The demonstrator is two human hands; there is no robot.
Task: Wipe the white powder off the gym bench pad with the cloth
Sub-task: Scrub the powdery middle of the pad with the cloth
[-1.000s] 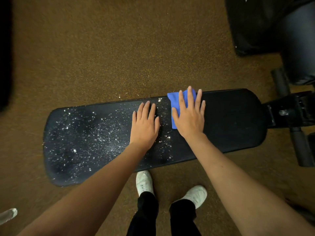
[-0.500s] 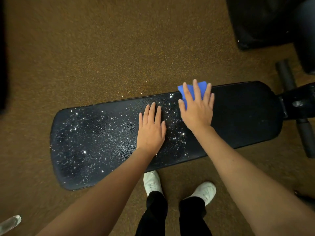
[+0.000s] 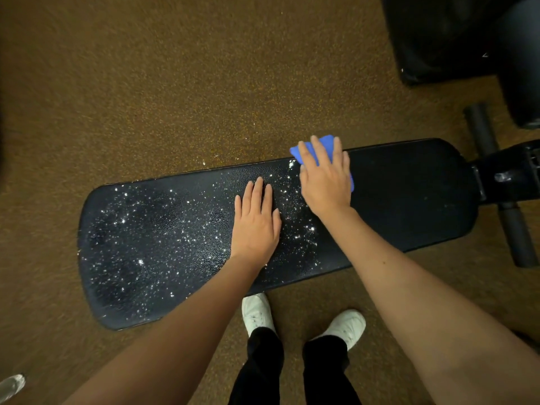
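Bench pad (image 3: 409,197): long black cushion lying across the middle of the frame, its metal frame (image 3: 508,179) at the right edge.
Powder (image 3: 163,238): white specks cover the left and centre of the pad; the right stretch looks clean, so I judge the wiping runs from right to left and is under half done.
Cloth (image 3: 324,143): blue, folded, at the pad's far edge right of centre, mostly hidden under the palm and sitting right at the border between clean and speckled surface.
Right hand (image 3: 324,179): flat and spread on the cloth, pressing rather than pinching, probably to keep the whole fold against the pad.
Left hand (image 3: 257,223): open, fingers together, palm down on the speckled centre just beside the right hand, holding nothing; likely a brace to steady the lean.
Floor (image 3: 146,83): brown carpet with a few stray specks beyond the far edge, above centre, suggesting powder gets pushed off that side.
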